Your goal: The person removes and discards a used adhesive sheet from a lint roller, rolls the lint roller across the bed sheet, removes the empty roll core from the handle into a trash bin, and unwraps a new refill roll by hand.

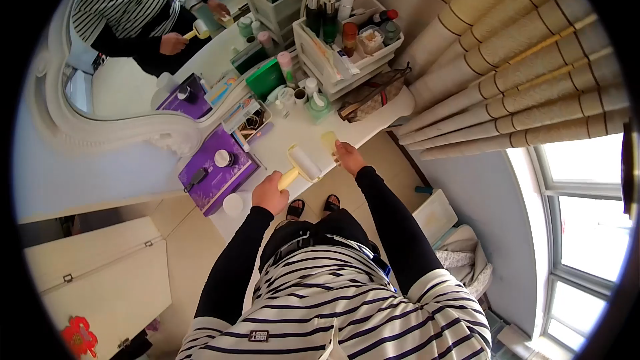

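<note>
Apparently a lint roller (305,164), white-barrelled, with pale yellow handle (287,179).

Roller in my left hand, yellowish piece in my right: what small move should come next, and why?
I'd probably lay the yellowish piece on the bare stretch of tabletop. Your right hand holds it apart from the roller, whose white surface is uncovered, while your left hand grips the handle. Setting it down would likely free your right hand.

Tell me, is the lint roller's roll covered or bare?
Bare: the lint roller in the left hand shows its white roll; the right hand holds a separate yellowish piece.
</note>
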Demonstrator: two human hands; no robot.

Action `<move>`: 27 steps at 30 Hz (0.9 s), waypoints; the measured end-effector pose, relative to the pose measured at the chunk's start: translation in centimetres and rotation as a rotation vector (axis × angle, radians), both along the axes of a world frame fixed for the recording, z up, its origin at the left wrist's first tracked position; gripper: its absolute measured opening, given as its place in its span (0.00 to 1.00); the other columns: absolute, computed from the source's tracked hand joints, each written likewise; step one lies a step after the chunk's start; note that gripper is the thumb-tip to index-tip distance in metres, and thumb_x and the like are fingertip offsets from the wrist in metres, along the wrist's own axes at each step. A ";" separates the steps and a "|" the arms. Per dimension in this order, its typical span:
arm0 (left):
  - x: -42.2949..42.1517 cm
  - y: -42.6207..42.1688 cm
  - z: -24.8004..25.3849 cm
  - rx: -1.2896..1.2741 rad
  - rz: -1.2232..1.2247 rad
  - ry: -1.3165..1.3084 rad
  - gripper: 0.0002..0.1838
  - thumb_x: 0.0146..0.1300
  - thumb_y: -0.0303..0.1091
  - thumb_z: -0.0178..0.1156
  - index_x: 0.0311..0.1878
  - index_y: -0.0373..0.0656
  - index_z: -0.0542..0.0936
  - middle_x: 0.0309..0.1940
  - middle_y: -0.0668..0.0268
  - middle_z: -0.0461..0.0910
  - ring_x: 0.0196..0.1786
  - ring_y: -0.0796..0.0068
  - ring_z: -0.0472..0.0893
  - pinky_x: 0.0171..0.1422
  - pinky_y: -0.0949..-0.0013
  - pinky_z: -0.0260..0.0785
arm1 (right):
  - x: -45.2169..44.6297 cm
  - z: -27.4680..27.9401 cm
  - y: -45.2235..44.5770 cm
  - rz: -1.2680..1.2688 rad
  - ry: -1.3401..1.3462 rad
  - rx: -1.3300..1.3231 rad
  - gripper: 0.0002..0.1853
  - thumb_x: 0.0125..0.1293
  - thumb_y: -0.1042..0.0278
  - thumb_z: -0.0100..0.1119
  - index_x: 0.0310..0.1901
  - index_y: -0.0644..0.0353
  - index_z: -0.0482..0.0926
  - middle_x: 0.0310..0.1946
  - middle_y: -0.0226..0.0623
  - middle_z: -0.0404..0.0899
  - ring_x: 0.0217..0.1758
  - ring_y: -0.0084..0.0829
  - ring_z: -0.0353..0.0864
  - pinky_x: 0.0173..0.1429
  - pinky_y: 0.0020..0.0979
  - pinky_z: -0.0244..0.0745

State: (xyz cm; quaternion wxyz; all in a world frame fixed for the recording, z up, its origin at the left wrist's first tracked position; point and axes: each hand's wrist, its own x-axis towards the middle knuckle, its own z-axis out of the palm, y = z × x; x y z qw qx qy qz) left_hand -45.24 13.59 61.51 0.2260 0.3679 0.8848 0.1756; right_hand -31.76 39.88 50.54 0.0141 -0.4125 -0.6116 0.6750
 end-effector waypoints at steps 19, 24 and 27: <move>1.4 -2.7 6.5 0.182 0.276 -0.016 0.18 0.55 0.31 0.60 0.51 0.41 0.77 0.41 0.47 0.82 0.45 0.39 0.82 0.48 0.46 0.75 | -9.4 -3.6 -3.2 0.277 -0.313 0.805 0.40 0.69 0.39 0.64 0.71 0.65 0.72 0.66 0.54 0.75 0.70 0.55 0.72 0.71 0.52 0.72; 0.2 -2.3 7.9 0.206 0.272 0.001 0.19 0.55 0.30 0.60 0.51 0.40 0.77 0.42 0.48 0.83 0.45 0.40 0.82 0.48 0.46 0.75 | -8.6 -1.6 -3.3 0.177 -0.340 0.850 0.33 0.68 0.46 0.65 0.65 0.65 0.77 0.62 0.52 0.79 0.67 0.54 0.76 0.68 0.51 0.74; -0.5 -2.0 9.2 0.283 0.201 0.063 0.18 0.54 0.30 0.60 0.51 0.41 0.77 0.42 0.51 0.83 0.45 0.42 0.83 0.46 0.46 0.75 | -5.8 4.0 -3.7 0.050 -0.130 0.896 0.23 0.68 0.55 0.66 0.55 0.65 0.82 0.53 0.51 0.84 0.60 0.52 0.80 0.65 0.50 0.76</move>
